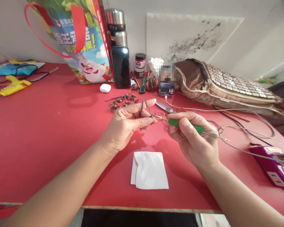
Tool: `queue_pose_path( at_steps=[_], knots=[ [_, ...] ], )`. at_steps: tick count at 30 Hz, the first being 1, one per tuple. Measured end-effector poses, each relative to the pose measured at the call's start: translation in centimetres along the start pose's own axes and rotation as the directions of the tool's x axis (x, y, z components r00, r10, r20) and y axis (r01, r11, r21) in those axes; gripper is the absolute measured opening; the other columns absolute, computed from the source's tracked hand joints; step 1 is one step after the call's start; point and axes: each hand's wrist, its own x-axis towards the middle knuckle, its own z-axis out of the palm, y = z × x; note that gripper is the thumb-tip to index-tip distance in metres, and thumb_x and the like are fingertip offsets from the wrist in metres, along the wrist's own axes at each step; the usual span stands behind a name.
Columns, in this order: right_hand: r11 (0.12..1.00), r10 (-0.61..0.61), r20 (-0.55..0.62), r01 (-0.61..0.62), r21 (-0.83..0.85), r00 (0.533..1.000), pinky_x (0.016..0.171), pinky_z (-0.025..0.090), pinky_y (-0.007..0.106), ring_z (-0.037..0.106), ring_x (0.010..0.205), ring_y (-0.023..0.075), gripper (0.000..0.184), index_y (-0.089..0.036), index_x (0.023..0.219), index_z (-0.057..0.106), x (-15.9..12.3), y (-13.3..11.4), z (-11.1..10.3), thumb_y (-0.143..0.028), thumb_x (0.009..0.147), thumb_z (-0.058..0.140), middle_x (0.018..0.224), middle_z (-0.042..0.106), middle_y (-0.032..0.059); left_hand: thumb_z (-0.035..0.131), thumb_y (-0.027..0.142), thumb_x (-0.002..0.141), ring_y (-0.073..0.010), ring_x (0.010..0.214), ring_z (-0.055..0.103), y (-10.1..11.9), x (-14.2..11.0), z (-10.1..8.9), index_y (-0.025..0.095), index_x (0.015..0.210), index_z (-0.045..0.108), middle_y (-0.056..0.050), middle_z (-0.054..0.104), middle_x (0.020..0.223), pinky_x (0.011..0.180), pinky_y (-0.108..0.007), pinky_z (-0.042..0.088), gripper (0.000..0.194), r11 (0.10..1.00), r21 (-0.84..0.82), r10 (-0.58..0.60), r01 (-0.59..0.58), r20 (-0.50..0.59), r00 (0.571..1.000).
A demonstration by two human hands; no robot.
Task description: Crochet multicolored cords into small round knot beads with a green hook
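My left hand [124, 126] pinches a small piece of multicoloured crochet [152, 116] between thumb and fingers. Dark yarn [142, 108] loops around its raised index finger. In my right hand [198, 142] is a crochet hook [174, 122] with a green handle; its thin metal shaft reaches left to the crochet piece, and another metal end sticks out on the right. Whether the tip is inside a stitch is too small to tell. Behind the hands lie scissors [165, 107] and several small crocheted pieces [126, 97]. A folded white paper [151, 171] lies in front, below the hands.
Along the back stand a printed bag [92, 60], a dark phone [120, 67], a jar [140, 64], a yarn ball [152, 83] and a lit phone [167, 86]. A brown cushion-like bundle [227, 83], cables and a purple power strip [269, 167] occupy the right; a yellow glue gun [14, 85] lies left.
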Motion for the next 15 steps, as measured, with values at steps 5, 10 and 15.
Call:
queue_pose_path(
  at_steps=[5,10,15],
  knots=[
    [1.0,0.007,0.014,-0.007,0.009,1.0,0.05,0.042,0.026,0.057,0.058,0.0113,0.02,-0.024,0.095,0.09,0.2,-0.4,-0.2,-0.043,0.09,0.092,0.07,0.07,0.0022,0.096,0.015,0.068,-0.0127,0.073,0.071,0.3,0.2,-0.6,0.022,0.085,0.09,0.001,0.067,0.076,0.057,-0.019,0.045,0.019,0.999,0.009,-0.045,0.045,0.073,0.996],
    [0.999,0.037,0.043,-0.037,0.014,0.998,0.046,0.039,0.024,0.056,0.057,0.0111,0.022,-0.022,0.093,0.091,0.4,-0.8,-0.6,-0.043,0.088,0.094,0.068,0.067,0.0027,0.094,0.011,0.067,-0.0108,0.071,0.069,0.9,0.2,-1.0,0.021,0.102,0.092,0.0,0.067,0.078,0.062,-0.02,0.05,0.036,0.991,-0.015,-0.13,0.133,0.143,0.981],
    [0.996,0.085,0.089,-0.086,0.005,0.992,0.044,0.037,0.023,0.054,0.055,0.0109,0.021,-0.023,0.09,0.092,0.5,-0.9,-1.5,-0.044,0.088,0.094,0.066,0.065,0.0025,0.091,0.011,0.068,-0.0086,0.068,0.065,0.9,0.3,-1.6,0.014,0.103,0.092,-0.001,0.066,0.078,0.063,-0.018,0.051,0.035,0.96,-0.078,-0.24,0.267,0.254,0.937]
  ],
)
